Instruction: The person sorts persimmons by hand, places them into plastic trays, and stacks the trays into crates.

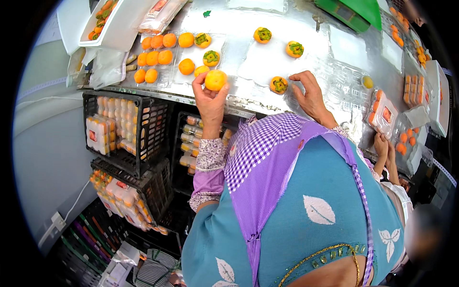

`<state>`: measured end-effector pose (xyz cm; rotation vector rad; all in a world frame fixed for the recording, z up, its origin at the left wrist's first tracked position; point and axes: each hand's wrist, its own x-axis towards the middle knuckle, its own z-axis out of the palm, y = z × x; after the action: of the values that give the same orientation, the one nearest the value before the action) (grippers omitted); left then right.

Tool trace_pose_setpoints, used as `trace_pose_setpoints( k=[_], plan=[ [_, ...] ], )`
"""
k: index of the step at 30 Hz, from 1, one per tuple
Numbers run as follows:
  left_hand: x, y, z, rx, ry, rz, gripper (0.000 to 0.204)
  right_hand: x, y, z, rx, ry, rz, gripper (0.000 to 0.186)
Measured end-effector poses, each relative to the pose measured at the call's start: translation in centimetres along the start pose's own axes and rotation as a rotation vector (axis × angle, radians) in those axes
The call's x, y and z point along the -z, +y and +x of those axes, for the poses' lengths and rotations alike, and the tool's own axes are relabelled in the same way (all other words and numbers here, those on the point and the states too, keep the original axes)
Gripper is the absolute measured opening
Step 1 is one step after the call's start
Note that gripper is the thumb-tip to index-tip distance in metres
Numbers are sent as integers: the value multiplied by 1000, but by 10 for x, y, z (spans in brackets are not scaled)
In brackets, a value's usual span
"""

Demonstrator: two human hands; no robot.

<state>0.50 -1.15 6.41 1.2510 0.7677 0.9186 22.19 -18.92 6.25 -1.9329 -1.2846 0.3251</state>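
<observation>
My left hand (pixel 210 103) is closed around an orange persimmon (pixel 215 80) at the table's near edge, its smooth side up. Just beyond it, a clear tray (pixel 221 42) holds several persimmons, some with green leafy tops up. My right hand (pixel 313 95) is open, fingers apart and curved, beside a persimmon (pixel 278 85) with its green top up. That fruit sits at the near edge of another clear tray (pixel 248 64). Two more persimmons, one at the far left (pixel 262 35) and one at the far right (pixel 294 49), rest on this tray.
A filled tray of persimmons (pixel 152 58) lies at left near a white bin (pixel 112 31). Black crates (pixel 143 138) of packed fruit stand below the table. A green container (pixel 346 14) sits at the back; at right are empty clear trays (pixel 334 91) and a co-worker's hands (pixel 382 148) by a fruit pack (pixel 381 115).
</observation>
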Motion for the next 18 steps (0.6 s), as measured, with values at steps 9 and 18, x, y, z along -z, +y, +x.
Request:
trace_pose_setpoints(
  k=[9, 18],
  plan=[
    [50, -3, 22, -82, 269, 226, 53, -1, -2, 0, -6, -26, -16, 24],
    [144, -24, 83, -191, 461, 1080, 55, -1, -1, 0, -2, -33, -10, 26]
  ],
)
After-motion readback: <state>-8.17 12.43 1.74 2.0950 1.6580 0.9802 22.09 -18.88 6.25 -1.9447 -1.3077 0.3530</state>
